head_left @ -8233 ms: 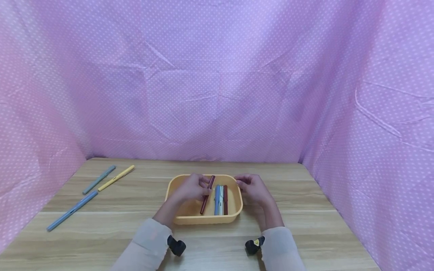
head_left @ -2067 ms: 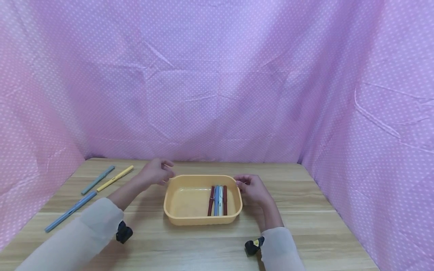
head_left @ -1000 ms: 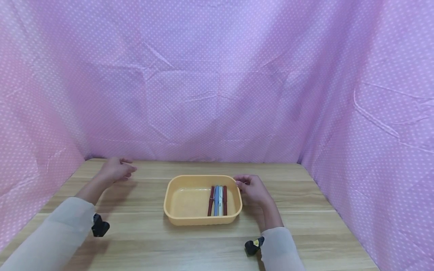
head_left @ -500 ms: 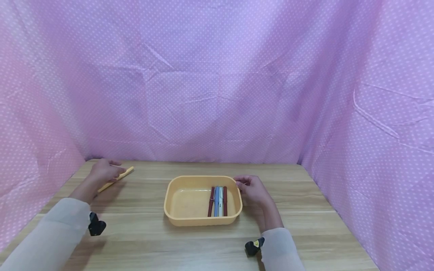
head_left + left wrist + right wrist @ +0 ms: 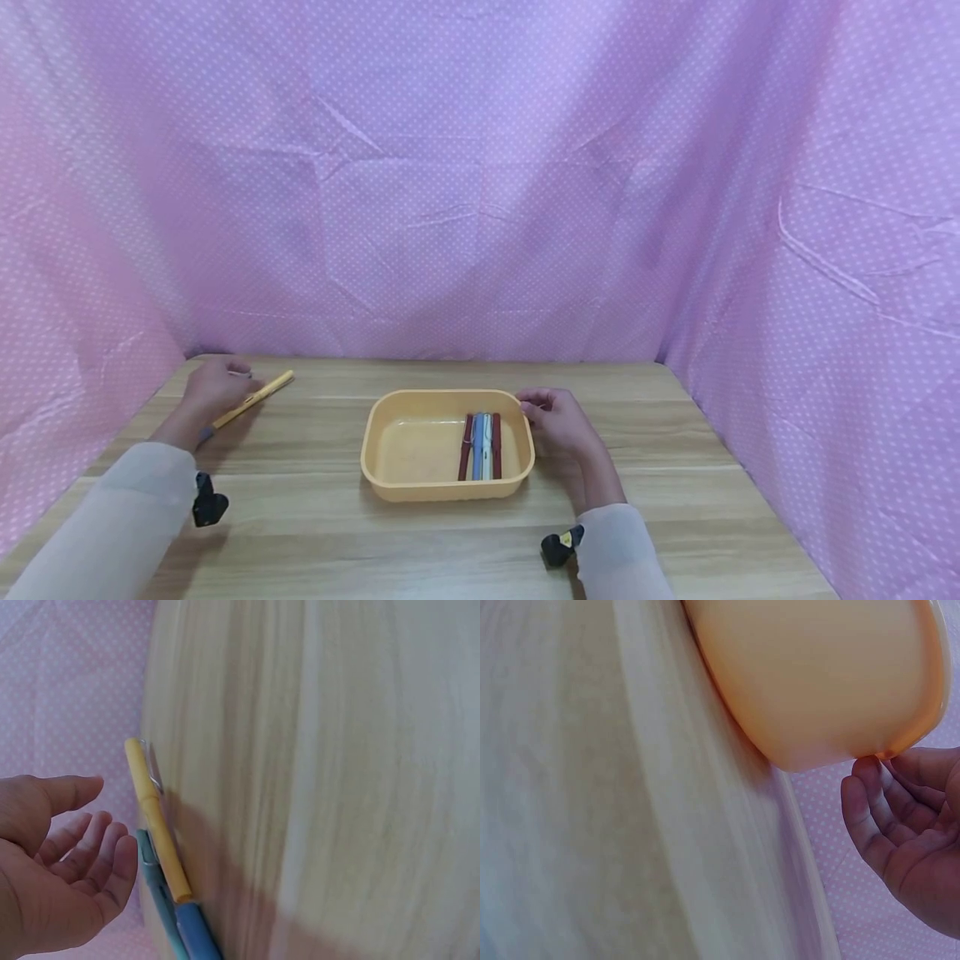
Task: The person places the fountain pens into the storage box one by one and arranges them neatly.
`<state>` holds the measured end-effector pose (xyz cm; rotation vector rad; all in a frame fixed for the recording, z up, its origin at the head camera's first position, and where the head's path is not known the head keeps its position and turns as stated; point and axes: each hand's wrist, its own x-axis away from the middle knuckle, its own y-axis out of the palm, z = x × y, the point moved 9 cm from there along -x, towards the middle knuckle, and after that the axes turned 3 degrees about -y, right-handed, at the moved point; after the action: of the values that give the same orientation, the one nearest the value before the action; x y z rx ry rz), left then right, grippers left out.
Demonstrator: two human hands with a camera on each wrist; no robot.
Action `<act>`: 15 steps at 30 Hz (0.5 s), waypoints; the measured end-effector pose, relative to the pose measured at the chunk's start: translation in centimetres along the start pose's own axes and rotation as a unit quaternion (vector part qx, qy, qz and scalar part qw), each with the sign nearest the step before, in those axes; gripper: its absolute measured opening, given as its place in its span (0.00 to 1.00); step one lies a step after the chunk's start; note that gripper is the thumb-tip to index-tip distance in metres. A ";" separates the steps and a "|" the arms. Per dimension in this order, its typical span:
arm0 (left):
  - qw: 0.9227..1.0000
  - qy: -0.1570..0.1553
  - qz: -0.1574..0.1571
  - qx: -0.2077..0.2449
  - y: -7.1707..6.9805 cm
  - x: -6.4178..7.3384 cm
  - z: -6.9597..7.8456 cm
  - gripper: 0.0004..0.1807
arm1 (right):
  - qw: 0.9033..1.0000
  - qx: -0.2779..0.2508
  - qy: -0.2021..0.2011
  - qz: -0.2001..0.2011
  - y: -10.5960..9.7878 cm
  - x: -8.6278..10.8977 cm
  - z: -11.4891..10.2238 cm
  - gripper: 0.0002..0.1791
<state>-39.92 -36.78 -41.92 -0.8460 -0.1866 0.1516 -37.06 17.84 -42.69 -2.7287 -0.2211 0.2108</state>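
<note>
The light-looking, stiff yellow tray (image 5: 442, 492) sits nearest, the right hand (image 5: 564, 427) pinching its far right corner; beyond, on the table's left, the left hand (image 5: 213, 390), thumb and fingers apart, hovers empty by the yellow pen (image 5: 166, 844), probably smooth, roll-prone, best gripped mid-barrel

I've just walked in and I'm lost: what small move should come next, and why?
Probably the left hand should pinch the green pen. It hovers open and empty close to that pen, while other pens lie side by side in the tray, which the right hand holds.
</note>
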 end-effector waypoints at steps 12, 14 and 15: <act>0.999 0.034 0.018 -0.014 0.1 -0.6 -1.0 0.34 | 1.000 0.001 0.002 0.001 0.0 0.0 -0.2 0.10; 0.999 0.039 0.012 -0.010 0.3 -0.5 -1.1 0.35 | 1.000 0.001 0.003 0.002 0.0 0.0 -0.1 0.10; 0.999 0.042 0.009 -0.009 0.4 -0.5 -1.1 0.35 | 1.000 0.001 0.003 0.001 0.0 0.0 -0.1 0.10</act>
<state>-40.23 -37.39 -42.97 -0.8701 -0.1008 0.1318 -37.03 17.75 -42.58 -2.7269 -0.2158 0.2042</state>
